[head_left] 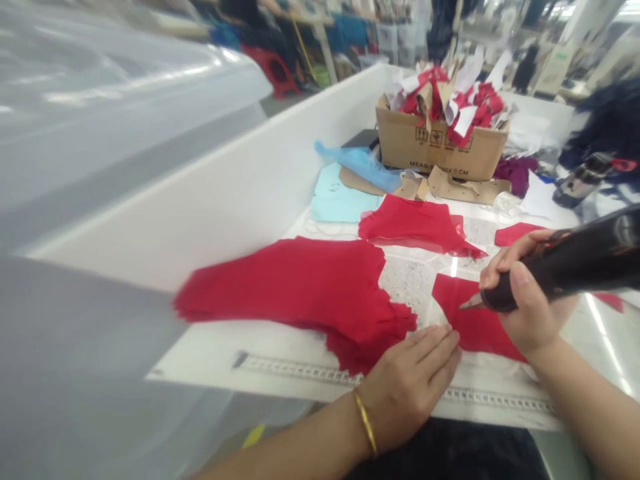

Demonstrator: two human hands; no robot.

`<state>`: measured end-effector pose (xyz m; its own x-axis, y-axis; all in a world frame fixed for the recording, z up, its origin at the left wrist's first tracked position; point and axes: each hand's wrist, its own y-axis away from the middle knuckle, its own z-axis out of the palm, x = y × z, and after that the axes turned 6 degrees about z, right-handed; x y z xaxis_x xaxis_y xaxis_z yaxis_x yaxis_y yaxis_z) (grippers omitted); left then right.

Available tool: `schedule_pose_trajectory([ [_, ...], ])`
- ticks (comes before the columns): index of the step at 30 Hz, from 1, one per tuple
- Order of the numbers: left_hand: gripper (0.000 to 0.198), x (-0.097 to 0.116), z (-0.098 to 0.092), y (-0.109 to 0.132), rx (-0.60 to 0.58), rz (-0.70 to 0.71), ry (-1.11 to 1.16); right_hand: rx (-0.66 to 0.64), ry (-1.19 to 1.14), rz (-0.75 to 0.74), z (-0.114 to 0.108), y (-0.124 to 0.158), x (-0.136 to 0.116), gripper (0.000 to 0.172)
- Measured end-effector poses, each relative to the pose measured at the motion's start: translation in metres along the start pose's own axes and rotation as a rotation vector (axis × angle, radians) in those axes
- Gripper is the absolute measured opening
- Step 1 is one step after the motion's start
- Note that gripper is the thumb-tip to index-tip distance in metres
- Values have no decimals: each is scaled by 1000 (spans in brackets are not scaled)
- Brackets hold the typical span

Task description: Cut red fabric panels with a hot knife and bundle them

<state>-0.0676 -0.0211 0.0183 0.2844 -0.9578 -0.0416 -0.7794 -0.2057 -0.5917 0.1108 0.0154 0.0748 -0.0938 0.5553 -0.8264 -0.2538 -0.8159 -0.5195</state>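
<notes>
My right hand (525, 303) is shut around a black electric cutting tool (585, 257), possibly a hot knife. Its pointed metal tip (470, 304) rests on a piece of thin red fabric (480, 320). My left hand (410, 387) lies flat on the white work surface, its fingertips against the edge of that piece. A gold bangle (366, 422) circles my left wrist. To the left of my hand lies a large stack of red fabric (295, 293) with a ragged edge. Another red piece (415, 227) lies beyond it.
A cardboard box (440, 143) of red and white scraps stands at the far end, with brown card patterns (465, 187) and pale blue fabric (340, 200) before it. A metal ruler (295, 369) lies near the front. Clear plastic sheeting (100, 133) rises at left. People sit in the background.
</notes>
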Motion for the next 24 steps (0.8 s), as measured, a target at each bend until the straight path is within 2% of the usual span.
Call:
schedule_pose_trajectory([
  [3, 35, -6, 3, -6, -43, 12, -25, 55, 78, -33, 0, -15, 13, 27],
  [7, 32, -16, 17, -15, -109, -28, -28, 124, 119, -77, 5, -33, 30, 22],
  [13, 31, -31, 38, -22, -128, -40, -65, 157, 126, -111, 7, -39, 37, 16],
  [16, 30, -32, 39, -22, -114, -38, -57, 145, 138, -100, 4, -37, 39, 17],
  [21, 28, -33, 35, -23, -93, -29, -55, 221, 213, -69, 2, -35, 46, 17],
  [24, 29, -33, 32, -24, -114, -24, -75, 223, 225, -53, -1, -35, 46, 17],
])
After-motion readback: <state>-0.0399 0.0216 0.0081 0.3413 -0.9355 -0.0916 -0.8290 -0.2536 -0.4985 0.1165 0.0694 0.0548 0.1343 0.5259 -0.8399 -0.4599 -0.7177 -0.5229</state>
